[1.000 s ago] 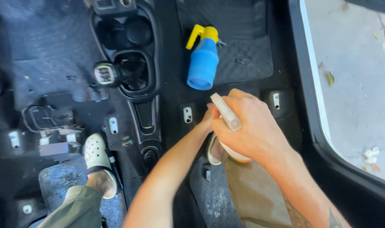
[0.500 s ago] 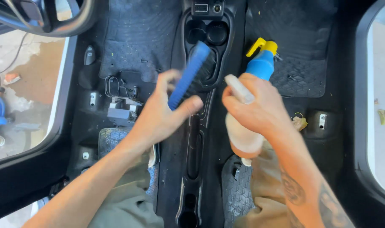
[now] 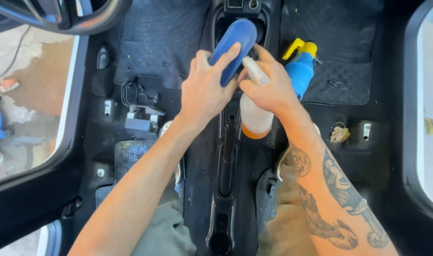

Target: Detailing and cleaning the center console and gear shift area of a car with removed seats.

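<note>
Since the earlier frame, the left hand (image 3: 204, 92) has carried the blue brush (image 3: 234, 45) up to the console (image 3: 226, 156) at top centre; its bristles face away, unseen. Right hand (image 3: 268, 90) grips a translucent spray bottle (image 3: 254, 118), nozzle partly covered.

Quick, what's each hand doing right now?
Left hand: closed on blue brush.
Right hand: closed on white spray bottle.

The left hand (image 3: 204, 92) has carried its blue brush (image 3: 233, 47) farther forward over the console cup holders (image 3: 226, 23), closing against the right hand (image 3: 268, 87), whose white spray bottle (image 3: 254, 116) now touches it.
</note>
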